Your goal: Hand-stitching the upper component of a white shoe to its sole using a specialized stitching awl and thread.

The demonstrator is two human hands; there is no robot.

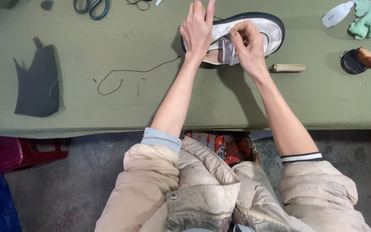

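At upper centre of the frame, the left hand (pixel 197 31) lies flat over the heel end of a white shoe (pixel 254 34), fingers stretched straight toward the top edge and pressing the shoe onto the green table (pixel 151 103). Beside it, the right hand (pixel 247 45) is bent at the wrist, its fingertips pinched together on the pale flap (pixel 226 50) at the shoe's opening. The shoe lies on its side, white upper with a thick dark sole rim curving round its toe toward the right. Both forearms run bare down from the table edge to pushed-up beige padded sleeves.

Just right of the right wrist, a wooden tool handle (pixel 287 68) lies on the cloth. Further right sits a small dark round tin (pixel 352 62) with a brown lump resting in it. Above it lie a mint-green rag (pixel 369 17) and a white insole piece (pixel 336 13). Left of the hands, a loose black thread (pixel 125 73) curls; a dark grey cut piece (pixel 37 86) sits at far left, scissors (pixel 92 7) at the top edge.
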